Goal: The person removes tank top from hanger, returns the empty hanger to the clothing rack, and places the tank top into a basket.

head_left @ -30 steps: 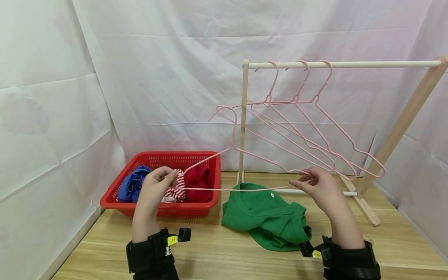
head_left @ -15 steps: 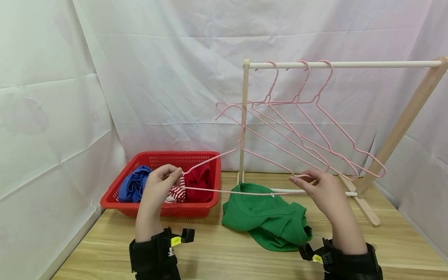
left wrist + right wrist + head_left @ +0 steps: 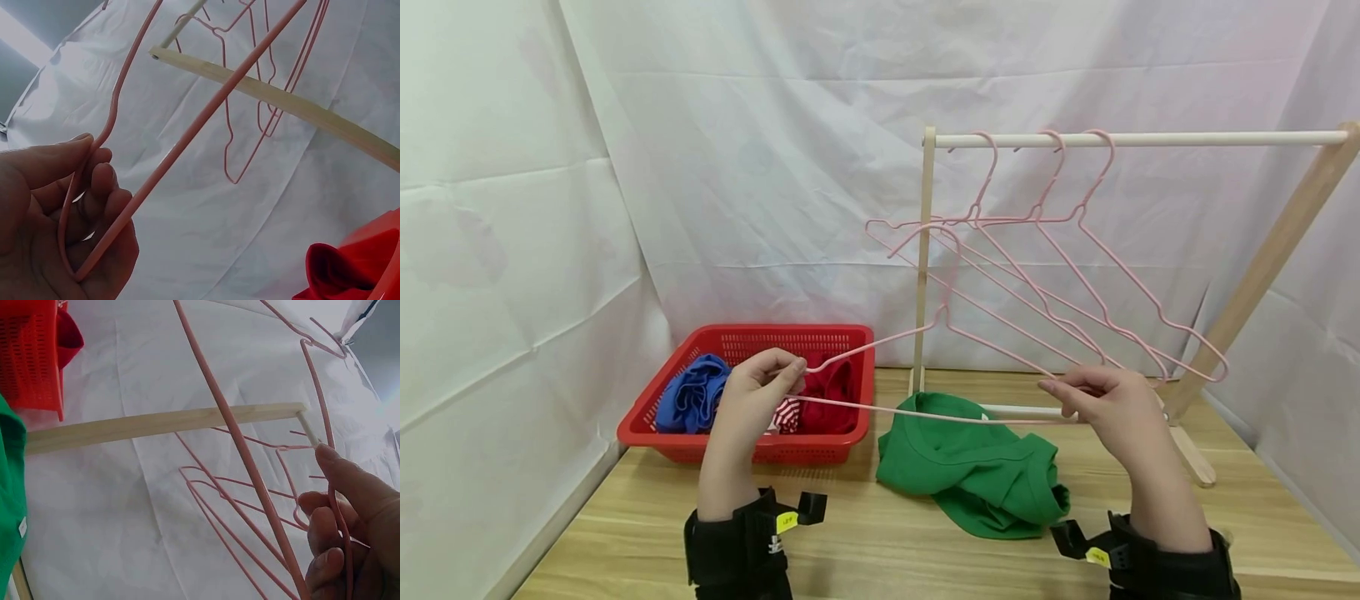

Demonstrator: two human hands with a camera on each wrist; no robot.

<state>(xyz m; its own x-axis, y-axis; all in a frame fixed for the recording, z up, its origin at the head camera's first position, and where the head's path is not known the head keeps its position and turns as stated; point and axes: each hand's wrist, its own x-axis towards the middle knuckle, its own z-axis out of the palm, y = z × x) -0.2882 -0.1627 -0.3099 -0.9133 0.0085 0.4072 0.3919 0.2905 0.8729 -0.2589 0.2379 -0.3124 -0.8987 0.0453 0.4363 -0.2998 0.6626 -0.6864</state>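
Observation:
A pink wire hanger is held up between my two hands, its hook tilted toward the upper left. My left hand pinches its left corner; in the left wrist view the thumb and fingers close round the bent end. At the right corner, my right hand grips the wire, thumb on top, as the right wrist view shows with the hanger's shoulder running past the thumb. Below the hanger's bottom bar a crumpled green shirt lies on the wooden table.
A red basket at the back left holds a blue garment, a red one and red-and-white striped cloth. On the right stands a wooden rack; three pink hangers hang from its white rail.
Both hands have shifted right with the hanger, so its hook now overlaps the rack's left post. The right hand has also lowered slightly. Shirt, basket and rack stay put.

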